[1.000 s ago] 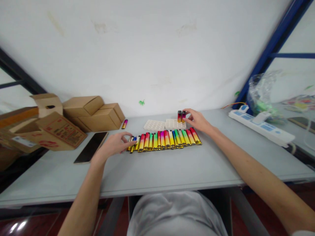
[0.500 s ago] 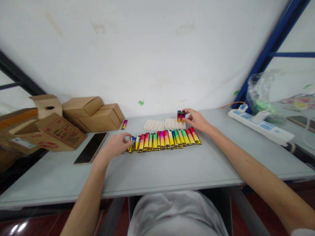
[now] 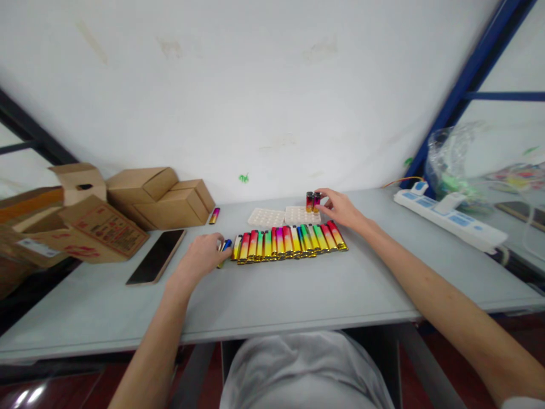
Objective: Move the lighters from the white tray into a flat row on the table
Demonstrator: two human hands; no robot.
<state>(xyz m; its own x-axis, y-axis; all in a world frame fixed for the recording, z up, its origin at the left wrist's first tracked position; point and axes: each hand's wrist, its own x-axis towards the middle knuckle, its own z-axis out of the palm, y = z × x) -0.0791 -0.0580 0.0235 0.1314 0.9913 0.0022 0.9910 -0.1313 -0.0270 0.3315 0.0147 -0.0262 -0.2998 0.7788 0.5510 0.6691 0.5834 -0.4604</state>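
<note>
Left hand [image 3: 200, 258] curled round a blue-tipped lighter [image 3: 224, 247] at the left end of the lighter row [image 3: 289, 242], pinched shut. Right hand [image 3: 340, 207] fingertips closed on 2 upright lighters [image 3: 313, 201] standing in the far white tray [image 3: 303, 215], steadying them.

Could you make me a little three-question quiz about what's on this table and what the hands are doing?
1. True or false: the two upright lighters stand in the right-hand white tray.
2. Which hand grips a lighter at the left end of the lying row of lighters?
3. What flat dark thing lies beside the cardboard boxes: A) phone, B) plate, C) glove?

Key: 1 true. 2 the left hand; the right hand is at the upright pair. 3 A, the phone.
</note>
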